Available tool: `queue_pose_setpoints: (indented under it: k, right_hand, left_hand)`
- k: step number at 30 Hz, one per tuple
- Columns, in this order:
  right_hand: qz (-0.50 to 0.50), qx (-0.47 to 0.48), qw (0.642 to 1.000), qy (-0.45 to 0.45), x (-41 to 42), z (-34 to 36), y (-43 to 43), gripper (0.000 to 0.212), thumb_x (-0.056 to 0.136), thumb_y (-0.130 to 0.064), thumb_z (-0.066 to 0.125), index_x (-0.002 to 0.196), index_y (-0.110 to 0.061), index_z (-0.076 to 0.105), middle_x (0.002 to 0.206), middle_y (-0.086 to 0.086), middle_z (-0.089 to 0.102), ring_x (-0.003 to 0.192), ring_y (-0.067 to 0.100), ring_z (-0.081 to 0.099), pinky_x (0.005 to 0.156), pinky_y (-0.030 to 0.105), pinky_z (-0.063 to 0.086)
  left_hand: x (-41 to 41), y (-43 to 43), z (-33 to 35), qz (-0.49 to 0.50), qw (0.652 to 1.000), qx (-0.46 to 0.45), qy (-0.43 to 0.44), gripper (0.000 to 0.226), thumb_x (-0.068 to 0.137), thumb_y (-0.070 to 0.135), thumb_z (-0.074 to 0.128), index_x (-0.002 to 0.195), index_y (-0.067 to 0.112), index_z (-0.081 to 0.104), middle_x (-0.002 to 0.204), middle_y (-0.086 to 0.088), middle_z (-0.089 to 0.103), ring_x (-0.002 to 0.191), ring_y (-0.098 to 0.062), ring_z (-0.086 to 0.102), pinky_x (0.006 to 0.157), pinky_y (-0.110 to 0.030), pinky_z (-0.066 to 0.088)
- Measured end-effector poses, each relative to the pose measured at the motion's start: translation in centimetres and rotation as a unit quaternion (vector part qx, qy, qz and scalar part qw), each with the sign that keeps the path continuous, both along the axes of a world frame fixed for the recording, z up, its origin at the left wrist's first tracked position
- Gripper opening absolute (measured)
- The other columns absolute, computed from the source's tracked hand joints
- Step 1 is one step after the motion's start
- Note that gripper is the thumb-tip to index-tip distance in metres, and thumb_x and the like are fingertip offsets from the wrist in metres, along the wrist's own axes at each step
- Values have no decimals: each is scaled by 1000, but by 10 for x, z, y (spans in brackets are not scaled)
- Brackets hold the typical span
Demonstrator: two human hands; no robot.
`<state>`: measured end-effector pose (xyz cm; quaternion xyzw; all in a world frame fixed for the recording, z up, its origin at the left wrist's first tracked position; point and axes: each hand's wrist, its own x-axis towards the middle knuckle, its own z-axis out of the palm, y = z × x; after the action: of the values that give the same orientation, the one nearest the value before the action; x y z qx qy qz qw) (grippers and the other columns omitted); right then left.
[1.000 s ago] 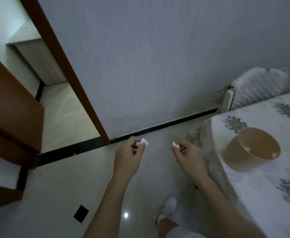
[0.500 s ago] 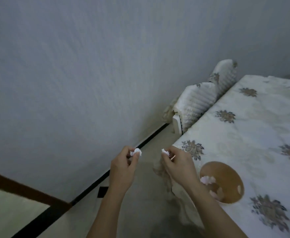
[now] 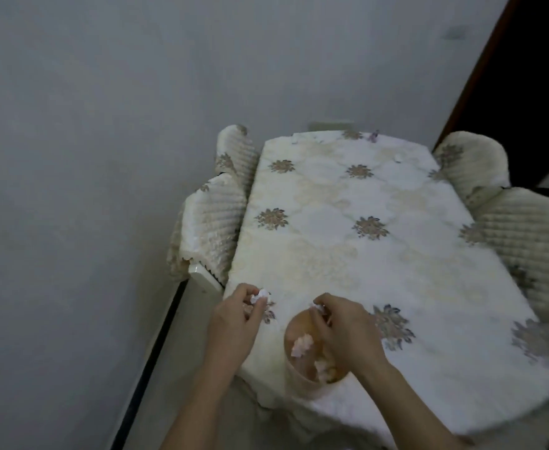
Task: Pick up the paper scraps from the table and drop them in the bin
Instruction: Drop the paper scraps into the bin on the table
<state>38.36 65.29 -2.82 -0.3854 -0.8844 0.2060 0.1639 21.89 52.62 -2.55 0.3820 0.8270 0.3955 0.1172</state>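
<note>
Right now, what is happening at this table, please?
A person is clearing paper scraps from a table with a flowered cloth. The left hand pinches a white scrap beside the bin, and the right hand holds another scrap over the tan bin. The bin stands at the near edge of the table and already holds a few scraps. Neither held scrap has been dropped yet.

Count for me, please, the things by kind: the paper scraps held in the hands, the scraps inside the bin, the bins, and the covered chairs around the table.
Paper scraps held: 2, one in the left hand at, one in the right hand at
Paper scraps in the bin: 2 clumps visible
Bin: 1
Covered chairs: 4
Total: 9
</note>
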Motion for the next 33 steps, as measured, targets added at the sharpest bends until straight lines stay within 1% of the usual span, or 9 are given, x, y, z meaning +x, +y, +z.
queue_pose_setpoints:
  k: [2, 6, 11, 16, 20, 23, 26, 28, 33]
  right_hand:
    - [-30, 12, 999, -18, 11, -1, 5, 15, 94, -38, 52, 90, -28, 64, 78, -6, 68, 69, 13, 60, 56, 31, 50]
    - [-52, 24, 998, -41, 29, -4, 9, 13, 96, -36, 49, 91, -31, 61, 78, -8, 66, 70, 15, 59, 59, 35, 51]
    - [-56, 66, 992, -90, 36, -8, 7, 18, 96, -35, 47, 98, -30, 64, 83, -8, 68, 74, 19, 62, 60, 34, 52]
    - [-55, 70, 988, -125, 39, -13, 3, 22, 96, -35, 44, 94, -25, 63, 83, -4, 65, 76, 23, 62, 58, 33, 47]
    - [-48, 74, 988, -130, 38, -15, 1, 25, 98, -36, 42, 95, -22, 62, 85, -2, 63, 81, 24, 62, 58, 32, 38]
    - [-36, 86, 988, -125, 40, -17, 1, 29, 97, -41, 46, 106, -23, 66, 100, -1, 66, 94, 25, 61, 70, 37, 48]
    - [-29, 80, 988, -127, 43, -22, -2, 36, 88, -42, 57, 117, -23, 66, 122, 3, 63, 114, 27, 57, 90, 43, 48]
    - [-33, 79, 990, -115, 44, -23, -2, 38, 84, -40, 60, 117, -22, 67, 123, 4, 64, 118, 27, 57, 94, 43, 46]
    - [-31, 74, 991, -107, 39, -21, 0, 41, 85, -39, 60, 122, -21, 64, 127, 4, 63, 122, 26, 55, 97, 44, 46]
  left_hand:
    - [-1, 11, -2, -37, 999, -15, 19, 10, 96, 38, 60, 99, 29, 60, 68, 17, 61, 69, 3, 60, 53, -13, 43]
    - [2, 25, -9, -122, 987, -62, 83, 15, 95, 37, 61, 103, 24, 64, 85, 7, 66, 76, -14, 61, 69, -39, 53]
    - [10, 34, -10, -192, 961, -73, 188, 14, 92, 39, 60, 95, 26, 64, 86, 10, 63, 78, -12, 59, 63, -29, 47]
    - [22, 46, -13, -227, 947, -108, 202, 19, 93, 41, 56, 99, 24, 64, 94, 7, 64, 87, -16, 62, 70, -36, 51]
    - [27, 50, -20, -238, 931, -124, 248, 23, 91, 45, 57, 104, 27, 63, 95, 8, 65, 86, -17, 63, 69, -34, 51]
    - [31, 51, -27, -220, 932, -125, 258, 41, 85, 48, 66, 120, 29, 58, 105, 8, 65, 97, -19, 61, 71, -34, 53]
    - [33, 49, -32, -198, 932, -128, 274, 61, 80, 54, 69, 133, 27, 55, 124, 3, 63, 115, -22, 57, 87, -39, 51]
    - [32, 46, -34, -183, 935, -126, 277, 62, 81, 55, 66, 135, 26, 54, 131, 1, 61, 122, -21, 55, 95, -41, 47]
    - [30, 43, -31, -174, 936, -128, 278, 58, 85, 55, 58, 135, 26, 54, 132, 2, 62, 123, -21, 55, 101, -41, 43]
